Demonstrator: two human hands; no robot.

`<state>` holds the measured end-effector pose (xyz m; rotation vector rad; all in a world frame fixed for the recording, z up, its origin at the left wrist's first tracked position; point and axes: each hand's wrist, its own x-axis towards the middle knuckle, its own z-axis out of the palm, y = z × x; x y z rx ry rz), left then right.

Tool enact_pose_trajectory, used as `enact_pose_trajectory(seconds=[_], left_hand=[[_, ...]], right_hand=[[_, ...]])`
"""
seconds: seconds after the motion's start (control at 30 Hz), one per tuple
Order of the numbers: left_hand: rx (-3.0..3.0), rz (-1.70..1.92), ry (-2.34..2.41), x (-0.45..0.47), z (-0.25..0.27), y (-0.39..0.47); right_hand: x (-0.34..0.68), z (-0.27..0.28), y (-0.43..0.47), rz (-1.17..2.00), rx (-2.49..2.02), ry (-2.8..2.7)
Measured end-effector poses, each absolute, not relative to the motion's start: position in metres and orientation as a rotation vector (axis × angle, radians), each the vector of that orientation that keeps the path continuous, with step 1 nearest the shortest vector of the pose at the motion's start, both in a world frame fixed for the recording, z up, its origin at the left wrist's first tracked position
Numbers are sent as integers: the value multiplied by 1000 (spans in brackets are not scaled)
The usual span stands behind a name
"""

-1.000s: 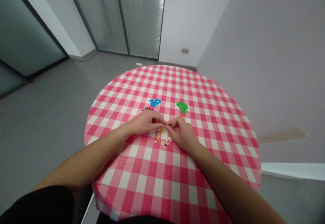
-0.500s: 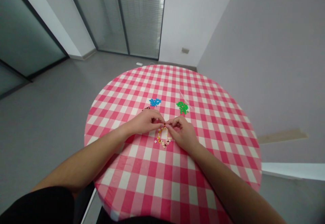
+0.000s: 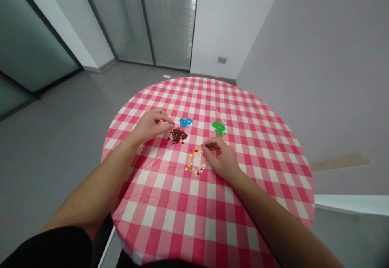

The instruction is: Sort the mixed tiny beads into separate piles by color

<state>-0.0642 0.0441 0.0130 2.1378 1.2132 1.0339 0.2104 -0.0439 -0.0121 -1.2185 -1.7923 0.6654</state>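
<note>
My left hand [image 3: 153,125] is over the left of the table, thumb and forefinger pinched at a small dark brown piece [image 3: 174,124]. Just below its fingertips lies a heap of dark brown pieces [image 3: 178,136]. My right hand [image 3: 221,157] rests beside a ring of small white and yellow pieces [image 3: 190,164], with a few red and dark bits among them. Its thumb and forefinger come together by the ring's upper right; anything between them is too small to make out.
A pile of blue pieces [image 3: 185,122] lies beyond the brown heap, and green pieces [image 3: 218,128] lie farther right. A pink-and-white checked cloth [image 3: 209,211] covers the round table. Behind stand a glass partition [image 3: 170,24] and a wall [image 3: 304,77].
My left hand has left the ring and moved up and left to the brown heap, which is now uncovered. Red and yellow pieces show at the ring's top. My right hand has barely moved.
</note>
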Motion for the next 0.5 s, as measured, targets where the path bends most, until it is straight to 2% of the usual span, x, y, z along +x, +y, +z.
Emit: enact_pose_trajectory(seconds=[0.23, 0.33, 0.5], left_hand=[[2249, 493, 949, -48, -1, 42], [2276, 412, 910, -45, -5, 42], [2250, 328, 922, -46, -3, 41]], right_hand=[[221, -13, -36, 630, -1297, -1922], [229, -7, -33, 645, -1237, -2136], [230, 2, -37, 845, -1133, -2361]])
